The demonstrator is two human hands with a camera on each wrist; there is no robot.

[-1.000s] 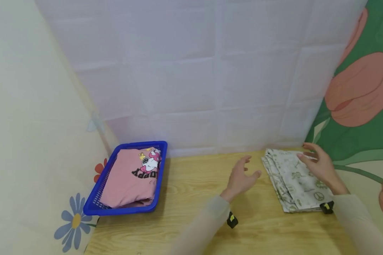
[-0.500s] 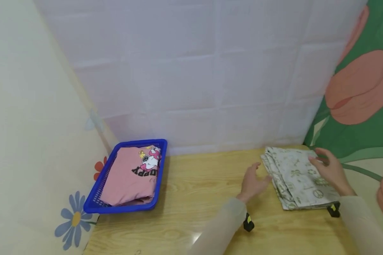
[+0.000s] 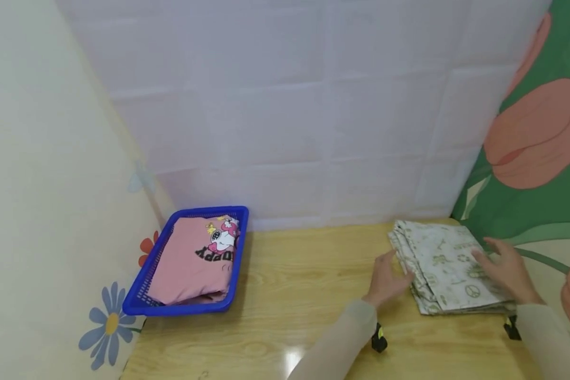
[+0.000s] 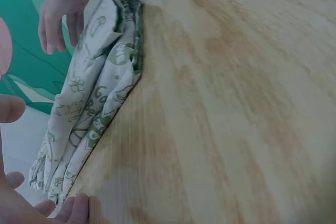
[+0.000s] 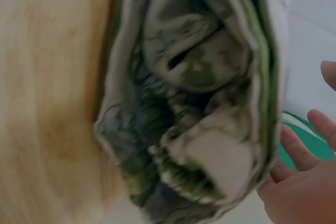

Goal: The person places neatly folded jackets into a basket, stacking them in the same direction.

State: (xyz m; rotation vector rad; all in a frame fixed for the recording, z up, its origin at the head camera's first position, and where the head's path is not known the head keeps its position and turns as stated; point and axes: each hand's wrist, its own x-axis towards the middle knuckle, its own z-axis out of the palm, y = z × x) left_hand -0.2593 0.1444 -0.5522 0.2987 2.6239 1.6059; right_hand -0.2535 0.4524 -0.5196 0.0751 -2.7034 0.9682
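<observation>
A folded white cloth garment with green printed drawings (image 3: 448,266) lies on the wooden table at the right. Its layered, gathered edge shows close up in the right wrist view (image 5: 205,129). My left hand (image 3: 387,279) is beside the garment's left edge with thumb and fingers apart; in the left wrist view its fingertips (image 4: 79,209) are low by the garment's near end. Over the right edge of the garment is my right hand (image 3: 510,272), fingers loosely bent. Neither hand grips the cloth; whether the fingers touch it, I cannot tell.
A blue plastic basket (image 3: 235,285) stands at the table's left side, holding a folded pink garment (image 3: 190,264) with a cartoon print. White sheeting (image 3: 285,132) hangs behind the wooden table (image 3: 304,274). A floral curtain (image 3: 541,211) closes off the right side.
My left hand has moved right, up to the garment's left edge. My right hand has shifted right and slightly down, from above the garment to its right edge. Garment and basket stay put.
</observation>
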